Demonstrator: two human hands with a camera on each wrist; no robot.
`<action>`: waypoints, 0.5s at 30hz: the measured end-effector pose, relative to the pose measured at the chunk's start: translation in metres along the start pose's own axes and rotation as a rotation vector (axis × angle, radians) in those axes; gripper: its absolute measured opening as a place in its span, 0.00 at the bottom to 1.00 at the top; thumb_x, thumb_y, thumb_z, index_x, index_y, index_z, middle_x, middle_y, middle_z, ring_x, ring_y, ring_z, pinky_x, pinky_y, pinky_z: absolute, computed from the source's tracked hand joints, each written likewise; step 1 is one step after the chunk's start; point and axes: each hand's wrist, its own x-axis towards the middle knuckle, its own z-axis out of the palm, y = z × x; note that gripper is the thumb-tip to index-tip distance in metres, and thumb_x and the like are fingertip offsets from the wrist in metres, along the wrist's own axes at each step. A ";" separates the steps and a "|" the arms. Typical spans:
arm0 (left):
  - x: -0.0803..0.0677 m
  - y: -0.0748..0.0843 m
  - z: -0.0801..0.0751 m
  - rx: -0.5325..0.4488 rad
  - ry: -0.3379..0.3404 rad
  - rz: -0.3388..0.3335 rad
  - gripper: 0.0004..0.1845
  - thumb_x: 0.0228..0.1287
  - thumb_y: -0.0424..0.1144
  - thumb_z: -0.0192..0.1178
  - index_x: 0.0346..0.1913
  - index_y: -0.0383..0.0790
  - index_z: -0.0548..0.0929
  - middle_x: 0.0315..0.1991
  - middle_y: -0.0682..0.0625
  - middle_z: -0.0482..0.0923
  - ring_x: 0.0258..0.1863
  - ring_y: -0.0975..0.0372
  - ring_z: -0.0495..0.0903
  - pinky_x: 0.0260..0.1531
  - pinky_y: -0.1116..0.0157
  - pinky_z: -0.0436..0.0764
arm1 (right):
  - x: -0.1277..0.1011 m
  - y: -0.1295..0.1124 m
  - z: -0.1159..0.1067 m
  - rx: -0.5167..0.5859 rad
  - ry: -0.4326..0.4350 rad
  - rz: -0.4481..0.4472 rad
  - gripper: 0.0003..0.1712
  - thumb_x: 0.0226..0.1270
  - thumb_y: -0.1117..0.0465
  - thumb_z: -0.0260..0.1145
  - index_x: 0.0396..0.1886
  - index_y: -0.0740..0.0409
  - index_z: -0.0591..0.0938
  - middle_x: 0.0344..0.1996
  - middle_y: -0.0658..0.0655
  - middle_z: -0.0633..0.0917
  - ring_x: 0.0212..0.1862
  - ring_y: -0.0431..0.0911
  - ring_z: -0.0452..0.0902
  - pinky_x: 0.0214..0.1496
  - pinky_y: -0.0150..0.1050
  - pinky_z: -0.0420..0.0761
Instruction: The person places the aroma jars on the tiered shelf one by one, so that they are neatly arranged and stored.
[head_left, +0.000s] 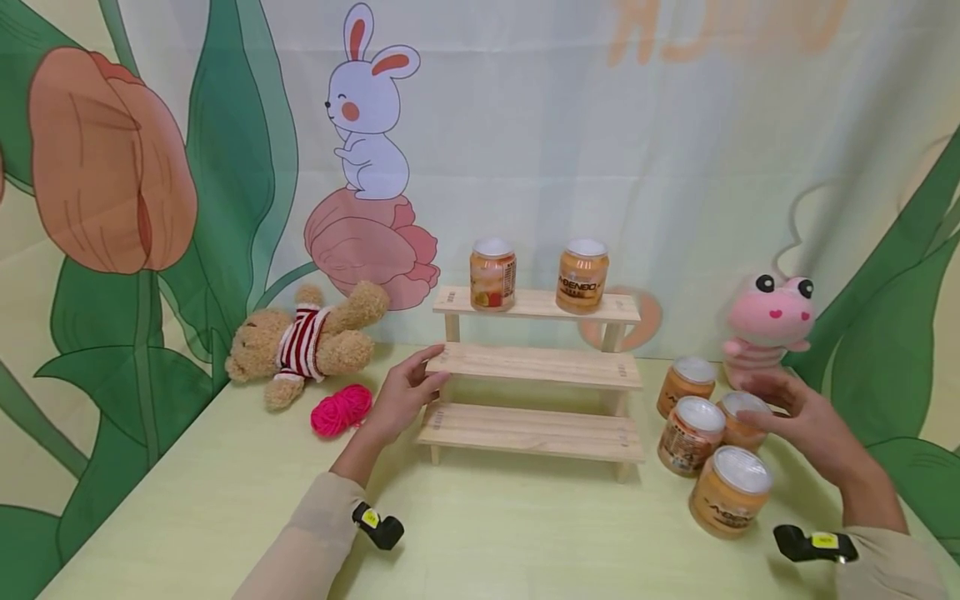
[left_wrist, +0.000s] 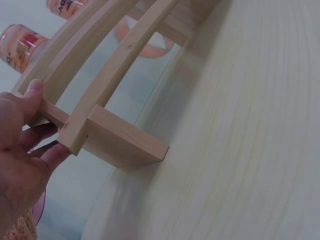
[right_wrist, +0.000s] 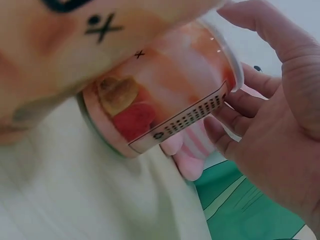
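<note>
At the left end of a three-step wooden shelf (head_left: 536,365), my left hand (head_left: 408,392) grips the middle board, thumb near its edge and fingers curled beneath. On the right, my right hand (head_left: 798,425) reaches round the lid of a clear-lidded jar of orange-coloured fruit (right_wrist: 165,85), its fingers curled at the rim and its thumb across from them. That jar stands on the table in a cluster with a front jar (head_left: 729,500), a label-turned jar (head_left: 690,442) and a back jar (head_left: 684,387). Two similar jars, the left jar (head_left: 492,279) and the right jar (head_left: 582,279), stand on the top step.
A pink plush toy (head_left: 768,321) sits behind the jar cluster. To the left, a teddy bear (head_left: 303,350) in a striped shirt lies on its side, with a ball of pink yarn (head_left: 341,410) in front. A printed cloth backdrop (head_left: 510,125) hangs behind the table (head_left: 525,533).
</note>
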 end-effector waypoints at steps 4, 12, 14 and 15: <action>0.000 -0.001 0.000 0.005 -0.002 0.002 0.29 0.74 0.33 0.58 0.75 0.39 0.66 0.63 0.35 0.74 0.57 0.40 0.74 0.56 0.50 0.77 | 0.001 0.005 0.003 0.023 -0.014 -0.039 0.27 0.69 0.69 0.66 0.66 0.58 0.71 0.56 0.46 0.76 0.55 0.33 0.72 0.48 0.27 0.77; 0.000 0.000 -0.001 0.013 0.003 0.001 0.29 0.74 0.33 0.58 0.75 0.40 0.67 0.63 0.36 0.74 0.55 0.47 0.77 0.55 0.51 0.78 | 0.001 0.017 0.007 0.006 -0.032 0.055 0.31 0.69 0.65 0.68 0.67 0.64 0.66 0.54 0.48 0.74 0.51 0.33 0.72 0.47 0.29 0.78; 0.000 0.000 -0.001 0.017 0.002 0.002 0.29 0.74 0.33 0.58 0.74 0.40 0.67 0.63 0.36 0.74 0.55 0.48 0.77 0.55 0.51 0.78 | 0.001 0.019 0.008 -0.001 -0.050 0.092 0.36 0.69 0.63 0.68 0.70 0.68 0.62 0.55 0.52 0.73 0.51 0.32 0.72 0.48 0.29 0.77; 0.000 -0.001 -0.001 0.018 0.001 0.002 0.29 0.74 0.33 0.58 0.74 0.40 0.67 0.63 0.36 0.74 0.55 0.48 0.77 0.55 0.51 0.78 | 0.001 0.019 0.008 -0.002 -0.057 0.105 0.38 0.70 0.62 0.68 0.71 0.70 0.59 0.56 0.54 0.73 0.51 0.32 0.72 0.48 0.29 0.77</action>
